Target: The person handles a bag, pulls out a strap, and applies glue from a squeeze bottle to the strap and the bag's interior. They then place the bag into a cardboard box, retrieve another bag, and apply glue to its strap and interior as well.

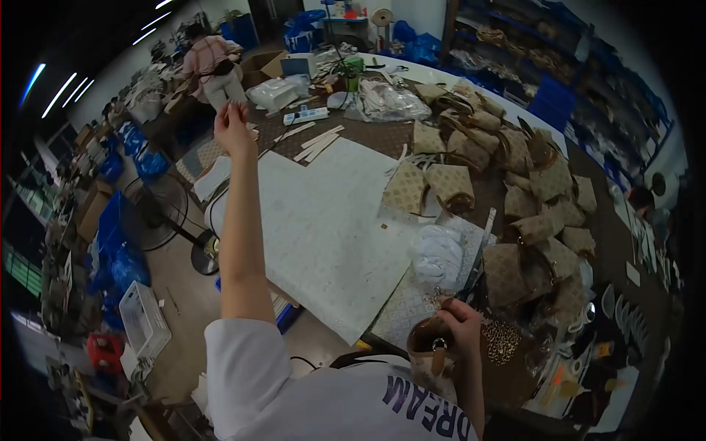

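My left hand is raised at the end of an outstretched arm, left of the white sheet on the table. Its fingertips are pinched together; what they hold, if anything, is too small to make out. Close to my body, my right hand is closed at the rim of a small patterned handbag with a brown inside and a metal ring on a brown tab. The bag's lower part is partly hidden by my shirt. Beside the right hand lies a heap of gold chain.
A large white sheet covers the table's middle. Many beige patterned bags are piled at the right. A white bundle in clear plastic lies near the right hand. A floor fan stands at the left. Another person stands far back.
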Tool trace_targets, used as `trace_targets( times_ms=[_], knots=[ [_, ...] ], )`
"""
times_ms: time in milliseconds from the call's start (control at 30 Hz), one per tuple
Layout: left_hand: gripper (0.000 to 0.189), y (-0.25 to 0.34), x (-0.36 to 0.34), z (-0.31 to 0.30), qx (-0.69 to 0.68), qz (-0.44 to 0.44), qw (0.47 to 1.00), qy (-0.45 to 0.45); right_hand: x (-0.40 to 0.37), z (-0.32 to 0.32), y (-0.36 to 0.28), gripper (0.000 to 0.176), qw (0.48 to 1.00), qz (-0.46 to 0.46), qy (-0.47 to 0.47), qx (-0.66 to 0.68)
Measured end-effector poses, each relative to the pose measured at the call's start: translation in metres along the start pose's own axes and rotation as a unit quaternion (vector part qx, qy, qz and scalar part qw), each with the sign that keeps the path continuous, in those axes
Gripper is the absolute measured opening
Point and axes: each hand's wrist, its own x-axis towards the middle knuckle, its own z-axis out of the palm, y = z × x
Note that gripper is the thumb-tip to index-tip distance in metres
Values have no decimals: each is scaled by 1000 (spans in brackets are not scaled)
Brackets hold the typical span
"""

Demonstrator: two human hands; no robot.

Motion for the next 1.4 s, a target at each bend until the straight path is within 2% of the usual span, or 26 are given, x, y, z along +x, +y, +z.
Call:
trace_targets(
  times_ms=[67,167,200,233,300,333,400,467,567,600,633,667,733,833,967,1033,1100,1133,1267,1300,1333,1367,1400],
  knots=[
    [13,40,-3,-3,-5,-13,998,-58,10,17,0,22,996,-47,-18,-71],
    [15,35,-104,-3,-12,-117,968,-223,19,48,3,19,990,-96,-1,-99],
    [17,33,-153,-3,-7,-185,938,-293,20,56,1,19,987,-113,5,-111],
    [18,41,-199,-3,6,-268,886,-378,22,63,0,19,983,-131,12,-124],
    [16,33,-277,-5,-27,-347,803,-484,24,70,-3,19,971,-168,1,-168],
    [16,31,-306,-6,-6,-365,781,-507,25,72,-3,19,964,-187,-3,-191],
    [17,29,-343,-4,-15,-399,777,-487,28,76,-3,18,950,-230,-2,-209],
    [21,41,-356,-1,-33,-405,782,-473,33,81,7,12,932,-286,12,-221],
    [26,38,-363,0,26,-362,804,-470,40,80,23,10,917,-292,-17,-271],
    [26,38,-363,0,53,-348,809,-471,37,83,16,12,928,-269,-24,-257],
    [25,45,-362,1,102,-316,814,-477,29,84,4,13,938,-244,-31,-244],
    [25,45,-362,1,136,-238,823,-497,24,84,-3,15,947,-218,-37,-232],
    [25,44,-363,2,198,-75,819,-533,24,79,2,15,942,-231,-32,-239],
    [27,38,-370,11,205,-6,806,-556,22,69,0,15,937,-235,-6,-258],
    [28,36,-375,22,212,-26,778,-591,22,55,10,14,926,-248,33,-281],
    [28,31,-384,28,217,-37,756,-616,17,47,9,15,926,-225,31,-301],
    [27,29,-396,35,226,-11,758,-612,21,34,25,21,913,-207,43,-350],
    [27,27,-402,38,230,1,758,-611,15,31,18,21,920,-207,53,-328],
    [24,16,-423,49,161,-129,783,-587,5,15,8,24,950,-141,65,-273],
    [24,15,-427,50,170,-126,780,-589,3,11,11,26,955,-122,67,-260],
    [23,12,-434,49,178,-121,776,-592,-1,6,14,37,970,-163,38,-176],
    [22,10,-442,49,184,-117,771,-598,-3,-1,14,43,980,-147,48,-123],
    [18,15,-450,51,177,-153,749,-619,-4,-12,12,49,987,-133,60,-71]
  ],
)
